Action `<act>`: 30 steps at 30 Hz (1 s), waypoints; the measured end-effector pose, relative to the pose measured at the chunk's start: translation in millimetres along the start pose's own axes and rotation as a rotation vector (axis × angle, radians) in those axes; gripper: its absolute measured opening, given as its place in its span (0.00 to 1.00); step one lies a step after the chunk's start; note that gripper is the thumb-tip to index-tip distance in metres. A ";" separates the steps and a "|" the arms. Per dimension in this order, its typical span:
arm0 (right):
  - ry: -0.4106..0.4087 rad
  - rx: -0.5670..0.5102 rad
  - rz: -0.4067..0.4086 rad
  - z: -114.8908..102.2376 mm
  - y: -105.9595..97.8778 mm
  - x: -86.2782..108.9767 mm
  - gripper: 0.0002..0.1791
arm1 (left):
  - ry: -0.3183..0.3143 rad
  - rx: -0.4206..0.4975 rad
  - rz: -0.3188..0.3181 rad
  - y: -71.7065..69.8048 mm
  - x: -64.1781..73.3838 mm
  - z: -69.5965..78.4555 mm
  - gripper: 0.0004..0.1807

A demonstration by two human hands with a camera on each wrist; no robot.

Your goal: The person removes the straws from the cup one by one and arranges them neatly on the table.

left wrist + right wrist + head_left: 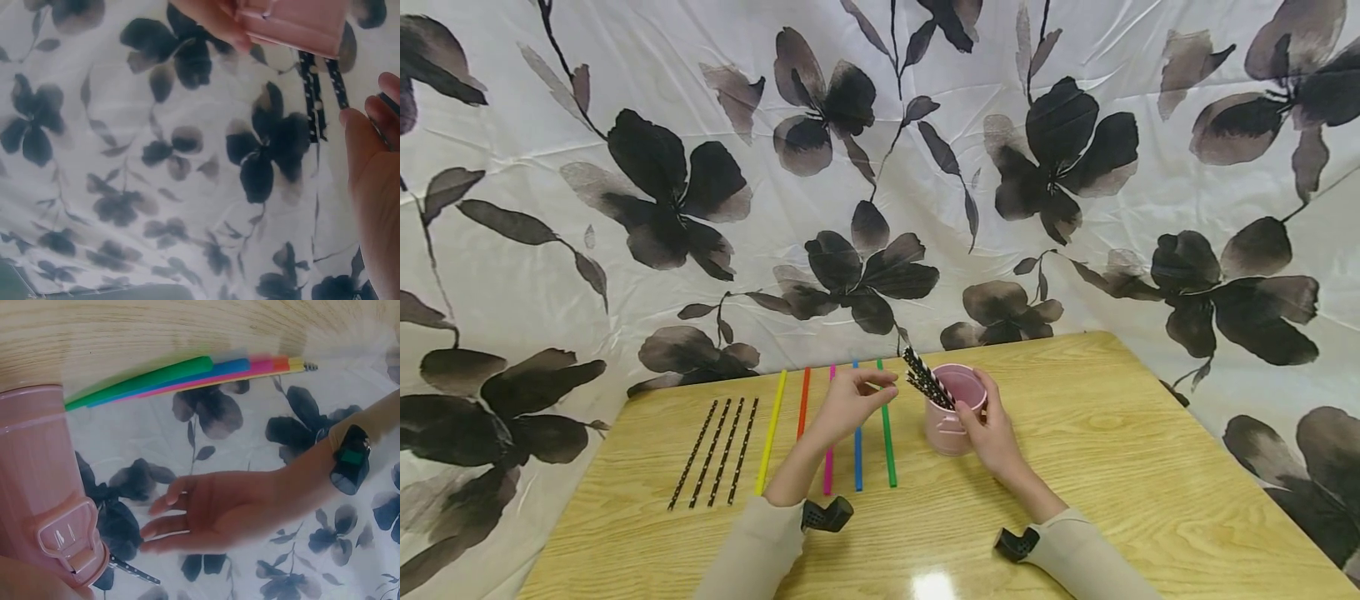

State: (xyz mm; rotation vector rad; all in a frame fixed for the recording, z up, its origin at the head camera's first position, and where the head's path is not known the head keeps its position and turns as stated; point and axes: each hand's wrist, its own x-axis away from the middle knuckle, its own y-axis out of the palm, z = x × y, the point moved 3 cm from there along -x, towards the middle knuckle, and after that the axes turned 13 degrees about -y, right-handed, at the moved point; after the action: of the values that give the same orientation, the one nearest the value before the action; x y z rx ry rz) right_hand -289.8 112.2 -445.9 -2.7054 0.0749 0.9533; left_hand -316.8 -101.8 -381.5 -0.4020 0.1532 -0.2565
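A small pink bucket (946, 429) stands on the table with several black-and-white patterned straws (931, 385) leaning out over its left side. My right hand (992, 429) grips the bucket's right side, thumb by the rim. To the left of the straw ends hovers my left hand (853, 400), fingers loosely extended and apart from the bucket; nothing shows in it. The right wrist view also has that left hand (215, 509) with relaxed fingers, facing the bucket (47, 475) and its wire-like pink handle clasp. In the left wrist view, dotted straw ends (312, 94) show beyond the bucket rim.
Upright rows lie on the wooden table (1075, 467): several black dotted straws (722, 450) at left, then a yellow straw (771, 433), a red-orange straw (803, 404), a pink straw (829, 475), a blue straw (858, 458) and a green straw (887, 437). A flowered cloth (925, 183) hangs behind.
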 end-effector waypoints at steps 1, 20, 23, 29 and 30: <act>-0.001 0.002 0.001 0.2 0.0 0.2 0.31 | -0.003 0.003 0.003 3.0 -0.1 1.7 0.10; -0.015 -0.019 0.004 -2.1 0.3 1.0 0.32 | 0.106 0.082 -0.008 33.7 -0.9 15.7 0.10; -0.015 -0.015 -0.002 -1.4 0.6 0.6 0.32 | 0.110 0.082 0.001 34.2 1.0 17.1 0.09; -0.009 -0.012 0.001 -1.9 0.6 1.8 0.32 | 0.119 0.106 0.044 29.1 6.6 21.8 0.10; -0.010 -0.012 0.002 -2.2 0.7 1.8 0.32 | 0.121 0.118 0.054 27.2 7.6 23.0 0.09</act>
State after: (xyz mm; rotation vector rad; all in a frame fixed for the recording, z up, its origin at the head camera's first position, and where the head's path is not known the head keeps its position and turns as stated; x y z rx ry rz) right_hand -287.2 111.0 -445.6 -2.7119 0.0694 0.9713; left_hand -299.1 -71.4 -372.4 -0.2652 0.2662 -0.2351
